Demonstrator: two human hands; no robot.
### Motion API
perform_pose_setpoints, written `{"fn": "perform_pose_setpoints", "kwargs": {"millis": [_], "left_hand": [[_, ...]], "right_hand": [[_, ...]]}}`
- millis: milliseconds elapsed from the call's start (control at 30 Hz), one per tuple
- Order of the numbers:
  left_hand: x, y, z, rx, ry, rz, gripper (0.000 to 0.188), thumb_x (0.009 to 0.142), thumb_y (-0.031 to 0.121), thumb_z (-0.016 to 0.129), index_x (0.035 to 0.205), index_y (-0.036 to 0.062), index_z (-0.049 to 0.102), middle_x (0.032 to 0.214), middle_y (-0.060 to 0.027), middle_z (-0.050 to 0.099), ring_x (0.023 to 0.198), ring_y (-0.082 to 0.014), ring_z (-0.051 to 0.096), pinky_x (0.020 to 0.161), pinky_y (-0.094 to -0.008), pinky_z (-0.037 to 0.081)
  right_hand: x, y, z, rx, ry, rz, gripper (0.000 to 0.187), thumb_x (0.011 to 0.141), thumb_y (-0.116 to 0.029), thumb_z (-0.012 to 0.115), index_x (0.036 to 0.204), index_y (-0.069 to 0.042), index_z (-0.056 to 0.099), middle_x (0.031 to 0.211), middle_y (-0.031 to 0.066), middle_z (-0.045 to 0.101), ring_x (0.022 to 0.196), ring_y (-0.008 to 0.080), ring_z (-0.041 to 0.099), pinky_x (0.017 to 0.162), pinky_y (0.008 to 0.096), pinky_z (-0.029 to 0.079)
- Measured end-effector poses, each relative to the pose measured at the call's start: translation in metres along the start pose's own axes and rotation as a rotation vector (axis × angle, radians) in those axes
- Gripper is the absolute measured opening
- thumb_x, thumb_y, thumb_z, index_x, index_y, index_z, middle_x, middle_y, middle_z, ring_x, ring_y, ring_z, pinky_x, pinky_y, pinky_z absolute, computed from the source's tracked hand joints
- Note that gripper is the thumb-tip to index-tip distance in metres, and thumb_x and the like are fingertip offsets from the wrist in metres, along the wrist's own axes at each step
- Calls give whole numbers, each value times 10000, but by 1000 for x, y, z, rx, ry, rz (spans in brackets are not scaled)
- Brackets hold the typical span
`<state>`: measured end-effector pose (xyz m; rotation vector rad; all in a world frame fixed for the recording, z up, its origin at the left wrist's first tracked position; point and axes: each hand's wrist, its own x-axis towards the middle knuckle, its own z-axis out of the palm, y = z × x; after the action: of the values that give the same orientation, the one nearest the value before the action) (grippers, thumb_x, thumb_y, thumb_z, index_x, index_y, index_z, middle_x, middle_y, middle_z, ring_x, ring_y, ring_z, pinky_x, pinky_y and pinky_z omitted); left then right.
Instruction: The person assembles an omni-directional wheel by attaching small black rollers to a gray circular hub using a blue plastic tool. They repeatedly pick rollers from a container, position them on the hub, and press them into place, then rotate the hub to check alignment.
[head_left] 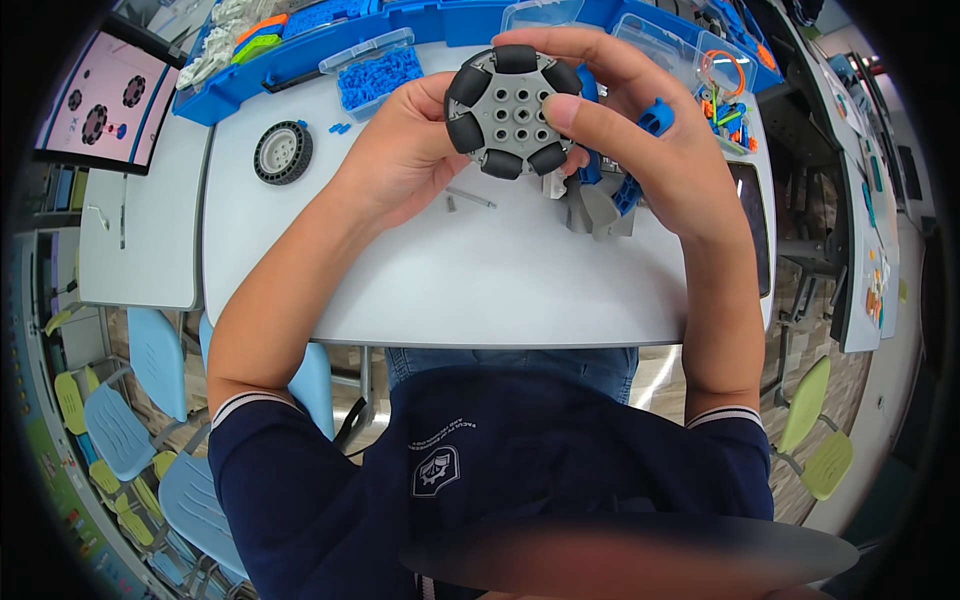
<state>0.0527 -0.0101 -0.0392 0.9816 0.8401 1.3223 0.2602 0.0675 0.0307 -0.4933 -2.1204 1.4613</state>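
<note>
A grey omni wheel (521, 115) with black rollers around its rim and several holes in its face is held up over the table. My left hand (405, 150) grips its left rim, the fingertips hidden behind it. On the other side my right hand (650, 130) has its thumb pressed on the wheel's face, with fingers reaching over the top and behind. Beneath the right hand lies a blue and grey plastic assembly (600, 205), partly covered by that hand. Just below the wheel rest a thin metal shaft (472, 197) and a small grey piece (451, 204).
A grey wheel with a black tyre (283, 153) lies on the white table (480, 290) at left, beside loose blue pins (340, 128). Behind are a clear box of blue pins (380, 80) and a blue parts tray (440, 20). Coloured pieces (730, 120) and a dark tablet (752, 215) are at right.
</note>
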Motion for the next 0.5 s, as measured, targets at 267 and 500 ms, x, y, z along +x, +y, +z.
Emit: {"fn": "perform_pose_setpoints", "kwargs": {"millis": [267, 500], "left_hand": [[0, -2, 0, -50, -7, -2, 479, 968, 302, 693, 1377, 77, 586, 1219, -68, 708, 1099, -212, 710, 955, -363, 602], [-1, -2, 0, -73, -29, 3, 483, 978, 317, 682, 1382, 75, 579, 1227, -67, 704, 1115, -207, 699, 977, -364, 588]], "right_hand": [[0, 0, 2, -4, -8, -3, 459, 958, -217, 670, 1381, -49, 618, 1226, 86, 664, 803, 68, 616, 654, 201, 529], [0, 1, 3, 31, 1, 13, 473, 967, -214, 650, 1404, -38, 595, 1225, 70, 656, 992, 84, 612, 730, 205, 507]]}}
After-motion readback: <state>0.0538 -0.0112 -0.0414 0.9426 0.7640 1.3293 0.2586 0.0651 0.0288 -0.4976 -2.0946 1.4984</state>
